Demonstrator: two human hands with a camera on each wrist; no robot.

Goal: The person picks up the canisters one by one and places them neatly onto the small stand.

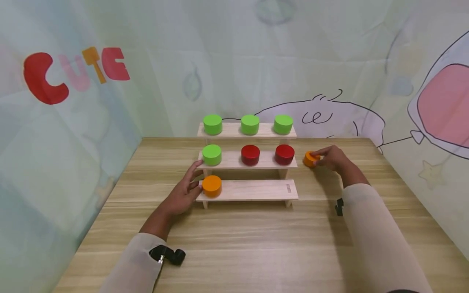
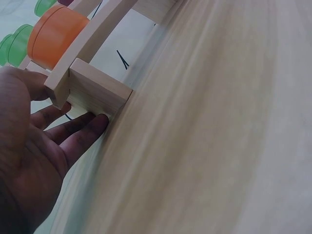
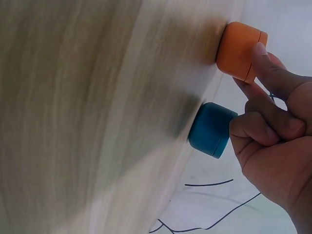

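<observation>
A pale wooden three-step rack [image 1: 256, 189] stands on the table. My left hand [image 1: 184, 193] is at its left end, fingers loosely extended; in the left wrist view the thumb meets the lowest board's end and the fingertips lie beside the leg [image 2: 97, 87]. Close by, an orange round tub [image 1: 211, 186] sits on the lowest step. Right of the rack, my right hand [image 1: 332, 158] pinches another orange round tub [image 3: 239, 51], which stands on the table. Beneath that hand's curled fingers is a teal tub [image 3: 210, 129], hidden in the head view.
Three green tubs [image 1: 250, 125] line the top step. On the middle step are a green tub [image 1: 211, 155] and two red tubs [image 1: 250, 155]. Behind the wood-grain table [image 1: 256, 252] hangs a printed cloth [image 1: 165, 81].
</observation>
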